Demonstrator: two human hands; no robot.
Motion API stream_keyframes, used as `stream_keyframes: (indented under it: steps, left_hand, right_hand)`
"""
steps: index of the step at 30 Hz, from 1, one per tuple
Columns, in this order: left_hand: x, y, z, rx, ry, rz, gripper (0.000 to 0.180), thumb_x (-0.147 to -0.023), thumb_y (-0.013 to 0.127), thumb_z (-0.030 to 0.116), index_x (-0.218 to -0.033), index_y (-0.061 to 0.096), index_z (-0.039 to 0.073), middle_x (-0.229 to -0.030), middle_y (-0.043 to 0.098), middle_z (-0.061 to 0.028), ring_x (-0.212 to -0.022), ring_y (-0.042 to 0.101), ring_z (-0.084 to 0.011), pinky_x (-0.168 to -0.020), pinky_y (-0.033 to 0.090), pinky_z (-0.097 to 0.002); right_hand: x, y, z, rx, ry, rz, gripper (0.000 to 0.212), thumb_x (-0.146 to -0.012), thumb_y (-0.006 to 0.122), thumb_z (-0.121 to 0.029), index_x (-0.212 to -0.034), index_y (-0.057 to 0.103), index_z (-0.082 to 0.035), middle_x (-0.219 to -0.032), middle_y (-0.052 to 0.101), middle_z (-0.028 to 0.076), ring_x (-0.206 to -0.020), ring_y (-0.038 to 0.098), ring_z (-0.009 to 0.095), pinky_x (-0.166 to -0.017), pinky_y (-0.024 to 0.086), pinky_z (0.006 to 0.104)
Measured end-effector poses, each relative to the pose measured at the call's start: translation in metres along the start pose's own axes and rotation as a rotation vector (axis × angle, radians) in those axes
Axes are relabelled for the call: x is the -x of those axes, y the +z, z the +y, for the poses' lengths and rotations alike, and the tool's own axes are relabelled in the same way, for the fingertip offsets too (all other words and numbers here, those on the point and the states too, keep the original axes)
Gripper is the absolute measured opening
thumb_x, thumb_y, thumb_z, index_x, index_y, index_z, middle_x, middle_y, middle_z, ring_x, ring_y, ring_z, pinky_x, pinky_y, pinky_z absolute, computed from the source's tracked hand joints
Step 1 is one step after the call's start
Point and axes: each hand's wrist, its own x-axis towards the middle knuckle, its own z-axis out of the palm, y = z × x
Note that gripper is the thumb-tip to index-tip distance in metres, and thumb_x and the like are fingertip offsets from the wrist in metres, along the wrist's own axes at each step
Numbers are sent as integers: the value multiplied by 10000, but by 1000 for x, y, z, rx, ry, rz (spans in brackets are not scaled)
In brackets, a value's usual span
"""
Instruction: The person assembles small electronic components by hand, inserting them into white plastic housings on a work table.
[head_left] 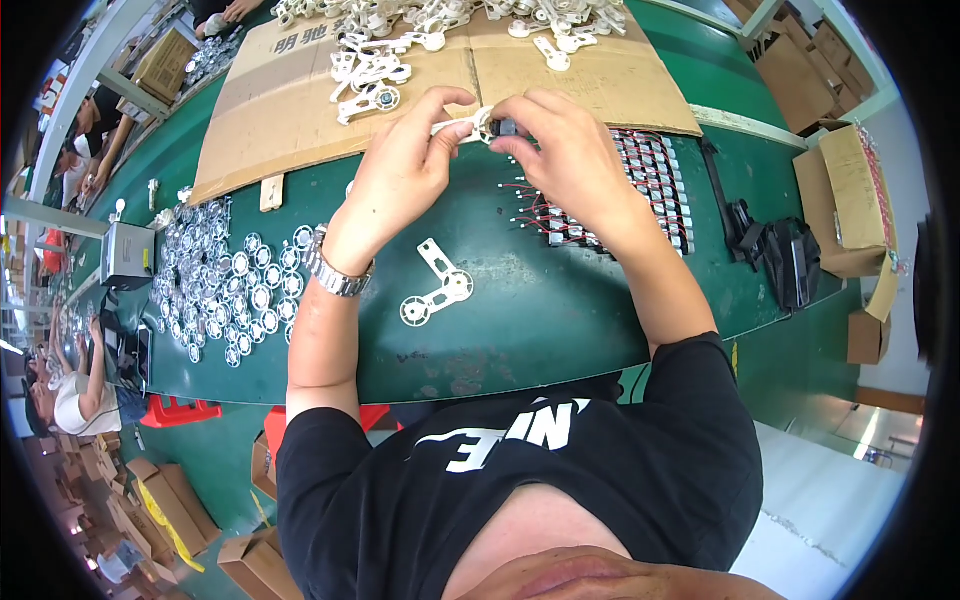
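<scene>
Over the near edge of the cardboard, my left hand [402,168] grips a white plastic bracket [482,126] with a round end. My right hand [572,150] pinches a small dark block [506,128] against that round end. Fingers partly cover both pieces, so I cannot tell how far the block sits inside the ring. Below my hands, a loose white bracket [455,287] with two round ends and a flat arm lies on the green table [520,310].
A cardboard sheet [250,120] bears heaped white brackets [370,70]. Right of my hands stand rows of small blocks with red wires [655,185]. Silvery rings [235,285] spread across the left. A black stand [740,225] and bag [790,262] lie at right. Other people work at left.
</scene>
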Motion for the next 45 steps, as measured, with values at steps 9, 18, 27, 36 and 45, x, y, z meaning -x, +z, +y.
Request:
stream_keyframes:
  steps: [9, 18, 27, 36, 45]
  left_hand:
    - [-1, 7, 0, -99, 7, -16, 255, -1053, 602, 114, -1304, 607, 71, -905, 721, -112, -767, 658, -167, -701, 537, -327]
    - [1, 6, -3, 25, 38, 0, 272, -1064, 568, 92, -1335, 586, 91, -905, 654, -57, -772, 593, -126, -683, 506, -298]
    - [0, 5, 1, 49, 122, 20, 273, -1015, 591, 57, -1285, 592, 100, -996, 727, -193, -884, 714, -367, -783, 540, -443]
    - [1, 4, 5, 4, 217, -8, 252, -1011, 574, 17, -1256, 603, 65, -1058, 719, -163, -980, 709, -337, -834, 540, -407]
    - [-1, 8, -3, 94, 47, 39, 198, -1031, 569, 60, -1223, 617, 72, -927, 724, -163, -804, 695, -289, -724, 529, -382]
  right_hand:
    - [-4, -7, -12, -58, -34, -28, 219, -826, 748, -14, -1021, 649, -25, -932, 649, 129, -950, 653, 362, -792, 538, 473]
    - [-4, 3, 5, -42, -50, 2, 223, -816, 751, -3, -1017, 658, -27, -961, 662, 128, -957, 636, 363, -830, 519, 464]
    - [-7, 0, 19, -502, 275, -55, 357, -892, 832, -200, -1166, 665, -44, -1041, 664, 58, -787, 638, 148, -684, 534, 332]
    - [-7, -3, 27, -789, 424, -385, 239, -994, 728, -179, -1195, 731, -50, -811, 670, -5, -643, 574, 68, -548, 455, 249]
    - [-12, 7, 20, -765, 517, -397, 251, -1039, 657, -181, -1252, 703, -57, -803, 636, -19, -688, 563, 65, -570, 446, 250]
